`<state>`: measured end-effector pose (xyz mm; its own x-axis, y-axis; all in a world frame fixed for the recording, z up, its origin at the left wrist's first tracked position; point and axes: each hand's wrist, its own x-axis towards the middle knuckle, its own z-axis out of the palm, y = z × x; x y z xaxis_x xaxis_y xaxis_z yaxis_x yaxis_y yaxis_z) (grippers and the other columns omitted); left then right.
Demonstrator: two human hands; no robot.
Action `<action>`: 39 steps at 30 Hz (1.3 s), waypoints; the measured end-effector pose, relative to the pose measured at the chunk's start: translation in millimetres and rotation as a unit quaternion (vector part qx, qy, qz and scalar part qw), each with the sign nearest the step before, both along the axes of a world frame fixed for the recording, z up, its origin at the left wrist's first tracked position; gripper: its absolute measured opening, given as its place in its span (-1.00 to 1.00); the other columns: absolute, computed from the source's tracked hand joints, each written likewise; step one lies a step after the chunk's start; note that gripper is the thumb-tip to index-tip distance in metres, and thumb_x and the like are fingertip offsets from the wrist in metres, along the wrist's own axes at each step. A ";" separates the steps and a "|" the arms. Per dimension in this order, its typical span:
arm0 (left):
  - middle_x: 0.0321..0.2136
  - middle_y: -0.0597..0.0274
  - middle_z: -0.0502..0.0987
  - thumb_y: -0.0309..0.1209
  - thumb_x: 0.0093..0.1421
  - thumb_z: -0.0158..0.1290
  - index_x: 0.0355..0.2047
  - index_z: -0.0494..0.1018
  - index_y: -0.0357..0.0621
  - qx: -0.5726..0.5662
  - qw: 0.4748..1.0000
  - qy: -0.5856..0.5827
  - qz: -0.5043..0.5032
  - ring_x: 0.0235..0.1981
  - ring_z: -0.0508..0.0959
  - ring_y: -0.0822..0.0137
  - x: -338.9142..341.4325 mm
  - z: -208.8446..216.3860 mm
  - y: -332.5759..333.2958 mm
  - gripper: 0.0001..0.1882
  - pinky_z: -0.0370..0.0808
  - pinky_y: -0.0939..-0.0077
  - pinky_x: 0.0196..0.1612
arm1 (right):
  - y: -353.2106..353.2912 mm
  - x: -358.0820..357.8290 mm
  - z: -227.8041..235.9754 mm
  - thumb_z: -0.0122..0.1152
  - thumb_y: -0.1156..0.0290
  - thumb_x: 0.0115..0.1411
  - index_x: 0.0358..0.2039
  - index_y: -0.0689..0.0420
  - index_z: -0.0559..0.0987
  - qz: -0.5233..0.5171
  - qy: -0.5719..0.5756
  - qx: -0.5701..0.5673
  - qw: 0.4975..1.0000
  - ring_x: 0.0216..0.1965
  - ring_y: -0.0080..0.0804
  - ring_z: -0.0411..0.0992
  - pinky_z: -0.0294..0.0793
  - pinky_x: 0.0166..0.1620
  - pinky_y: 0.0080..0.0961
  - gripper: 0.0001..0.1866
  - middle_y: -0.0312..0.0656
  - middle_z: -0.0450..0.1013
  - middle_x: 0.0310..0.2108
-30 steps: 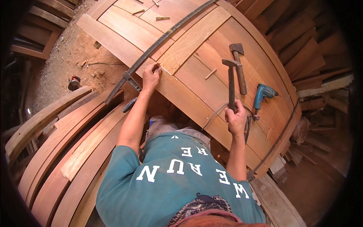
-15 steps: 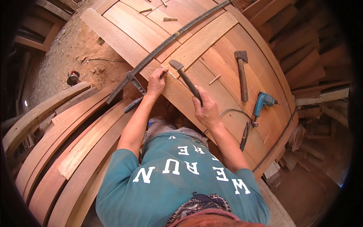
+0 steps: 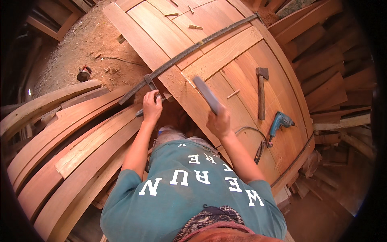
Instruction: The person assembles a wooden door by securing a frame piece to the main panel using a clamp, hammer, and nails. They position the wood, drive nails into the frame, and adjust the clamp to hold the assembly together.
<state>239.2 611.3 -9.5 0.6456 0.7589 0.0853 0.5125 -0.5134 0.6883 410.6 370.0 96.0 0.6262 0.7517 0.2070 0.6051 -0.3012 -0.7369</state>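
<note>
My right hand [image 3: 219, 122] is wrapped around the handle of a hammer [image 3: 206, 92], which is blurred by motion above the door's edge. My left hand [image 3: 152, 105] has its fingers curled together beside the panel's near edge. It overlaps the screw end of a bar clamp [image 3: 177, 57], and whatever lies between its fingers is hidden. Beneath the hammer lies a large panelled wooden door [image 3: 225, 55] with the clamp across it. A tiny dark peg or nail [image 3: 185, 83] stands in its near rail, close to a frame joint.
On the door lie a hatchet [image 3: 261, 94], a blue power drill [image 3: 279, 124] with its cord, a thin wooden peg [image 3: 233, 94] and several small pins [image 3: 195, 27]. Curved boards [image 3: 80, 133] are stacked at the left. More timber [image 3: 322, 72] leans at the right.
My left hand has left the joint on the door's edge and moved down and left to the clamp's screw end. The hammer has swung a little, still in my right hand. The view has shifted slightly.
</note>
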 end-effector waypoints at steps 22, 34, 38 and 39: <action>-0.22 -0.10 0.64 -0.21 0.08 0.33 -0.23 0.52 -0.18 -0.021 0.932 0.357 -0.057 -0.08 0.63 -0.10 -54.2 -24.7 23.4 -0.63 0.54 -0.01 -0.02 | 6.4 0.7 55.1 0.11 0.24 0.38 -0.07 0.23 0.40 0.013 -0.012 0.141 0.990 -0.48 0.29 0.50 0.44 -0.43 0.14 -0.69 0.22 0.48 -0.55; -0.22 -0.11 0.64 -0.22 0.10 0.33 -0.21 0.51 -0.20 -0.016 0.929 0.365 -0.059 -0.08 0.63 -0.12 -57.5 -18.5 21.9 -0.62 0.54 0.00 -0.02 | 16.7 -11.9 73.7 0.07 0.27 0.41 -0.25 0.21 0.38 -0.009 -0.001 0.218 0.976 -0.58 0.31 0.40 0.32 -0.56 -0.05 -0.76 0.16 0.38 -0.67; -0.20 -0.10 0.64 -0.22 0.11 0.33 -0.19 0.52 -0.19 -0.022 0.926 0.368 -0.078 -0.07 0.63 -0.10 -43.6 -22.7 20.9 -0.63 0.54 -0.01 -0.01 | -3.1 1.8 -68.7 0.05 0.28 0.41 -0.23 0.24 0.40 -0.030 0.018 -0.260 0.965 -0.46 0.33 0.46 0.37 -0.46 0.07 -0.75 0.25 0.45 -0.55; -0.20 -0.09 0.64 -0.22 0.11 0.33 -0.19 0.52 -0.19 -0.021 0.925 0.370 -0.078 -0.06 0.63 -0.10 -44.4 -24.2 22.6 -0.63 0.54 -0.01 0.00 | 11.3 10.0 -64.2 0.06 0.33 0.39 -0.22 0.26 0.41 -0.047 0.024 -0.233 0.971 -0.45 0.37 0.45 0.40 -0.42 0.12 -0.78 0.32 0.46 -0.48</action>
